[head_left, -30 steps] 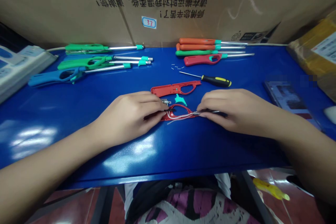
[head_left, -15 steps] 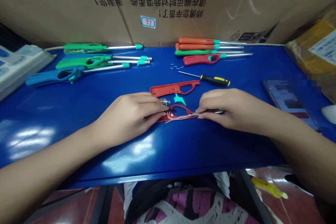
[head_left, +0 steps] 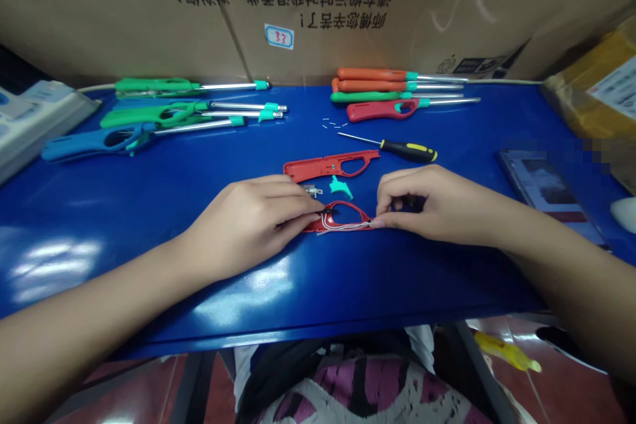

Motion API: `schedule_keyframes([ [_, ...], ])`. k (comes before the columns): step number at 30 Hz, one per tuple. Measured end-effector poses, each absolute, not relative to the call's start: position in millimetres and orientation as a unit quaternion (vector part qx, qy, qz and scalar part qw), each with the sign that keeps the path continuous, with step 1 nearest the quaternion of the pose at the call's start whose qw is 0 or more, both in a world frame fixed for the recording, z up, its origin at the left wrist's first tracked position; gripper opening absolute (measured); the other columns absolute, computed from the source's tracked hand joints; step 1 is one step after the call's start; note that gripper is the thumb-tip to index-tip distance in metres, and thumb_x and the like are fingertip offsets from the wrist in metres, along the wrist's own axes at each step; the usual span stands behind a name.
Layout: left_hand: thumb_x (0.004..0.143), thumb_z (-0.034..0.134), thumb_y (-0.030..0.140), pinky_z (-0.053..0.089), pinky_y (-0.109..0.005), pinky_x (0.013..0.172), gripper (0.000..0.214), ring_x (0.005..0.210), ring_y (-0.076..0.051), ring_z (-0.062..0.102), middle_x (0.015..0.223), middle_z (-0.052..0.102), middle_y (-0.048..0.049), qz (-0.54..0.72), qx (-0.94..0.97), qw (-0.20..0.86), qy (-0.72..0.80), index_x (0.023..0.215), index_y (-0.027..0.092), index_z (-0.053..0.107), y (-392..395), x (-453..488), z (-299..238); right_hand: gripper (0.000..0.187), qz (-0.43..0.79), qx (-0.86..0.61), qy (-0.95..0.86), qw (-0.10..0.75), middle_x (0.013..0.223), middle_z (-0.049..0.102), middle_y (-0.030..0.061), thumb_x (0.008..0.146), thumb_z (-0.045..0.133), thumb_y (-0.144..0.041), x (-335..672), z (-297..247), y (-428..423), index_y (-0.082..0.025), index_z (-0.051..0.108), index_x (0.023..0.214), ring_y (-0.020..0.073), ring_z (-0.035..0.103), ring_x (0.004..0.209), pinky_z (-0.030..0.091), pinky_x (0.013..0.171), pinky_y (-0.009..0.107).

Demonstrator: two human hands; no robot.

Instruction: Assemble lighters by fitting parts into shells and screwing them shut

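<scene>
the left hand (head_left: 268,215) pinches the left end of a red shell half (head_left: 330,221), its thumb and fingertips close together over a small black part. the right hand (head_left: 415,202) sits at the shell's other end, thumb tip touching near the white wires (head_left: 345,227), the other fingers curled; i cannot tell whether its fingertips grip a wire (something dark sits in the curl of the fingers, too shaded to name).

the shell half lies on the blue table (head_left: 348,285), between the hands, wires running along its lower edge. just beyond it are a teal trigger piece (head_left: 341,188) and a metal part (head_left: 313,191), partly hidden by the left hand. farther back lie another red half (head_left: 313,167) and a black-and-yellow screwdriver (head_left: 410,150). behind the screwdriver, at right, are 4 lighters (head_left: 377,110): 2 orange, 1 green, 1 red.
</scene>
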State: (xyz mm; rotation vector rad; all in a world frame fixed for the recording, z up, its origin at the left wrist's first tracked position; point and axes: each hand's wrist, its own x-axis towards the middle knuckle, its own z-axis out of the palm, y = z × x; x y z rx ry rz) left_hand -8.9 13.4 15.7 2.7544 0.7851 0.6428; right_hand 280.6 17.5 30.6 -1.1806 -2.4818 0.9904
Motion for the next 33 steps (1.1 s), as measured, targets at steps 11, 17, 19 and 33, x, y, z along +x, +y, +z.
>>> schedule_keyframes([
  [11,0.099,0.060,0.021,0.058,-0.030,0.083,0.017,0.092,-0.019,0.074,0.101,0.078,-0.0042,0.226,0.931,0.084,0.273,0.106,0.017,0.075,8,-7,15,0.017,0.293,-0.452,-0.838,0.085,0.076,0.065,0.0000,0.086,0.070,-0.037,270,42,14,-0.022,0.070,0.092,0.0134,0.053,0.064,0.043,0.056,0.026],
  [17,0.100,0.059,0.022,0.055,-0.029,0.077,0.016,0.089,-0.019,0.073,0.099,0.077,-0.0031,0.217,0.931,0.064,0.286,0.103,0.018,0.074,5,-8,17,0.021,0.124,-0.471,-0.868,0.101,0.097,0.070,0.0049,0.092,0.062,-0.033,254,48,9,-0.020,0.069,0.107,0.0188,0.060,0.082,0.046,0.073,0.032],
  [19,0.099,0.059,0.022,0.054,-0.029,0.075,0.016,0.089,-0.019,0.072,0.099,0.077,-0.0025,0.213,0.929,0.060,0.296,0.103,0.019,0.074,4,-8,17,0.020,0.105,-0.472,-0.866,0.128,0.098,0.069,0.0054,0.091,0.064,-0.029,250,43,11,-0.019,0.069,0.107,0.0184,0.060,0.081,0.045,0.074,0.032],
  [33,0.099,0.060,0.021,0.058,-0.031,0.079,0.018,0.092,-0.019,0.073,0.105,0.076,-0.0042,0.231,0.928,0.064,0.285,0.110,0.016,0.073,6,-6,13,0.007,0.162,-0.431,-0.854,0.243,0.074,0.062,-0.0007,0.090,0.063,-0.016,254,10,23,-0.019,0.070,0.086,0.0105,0.047,0.058,0.039,0.059,0.026],
])
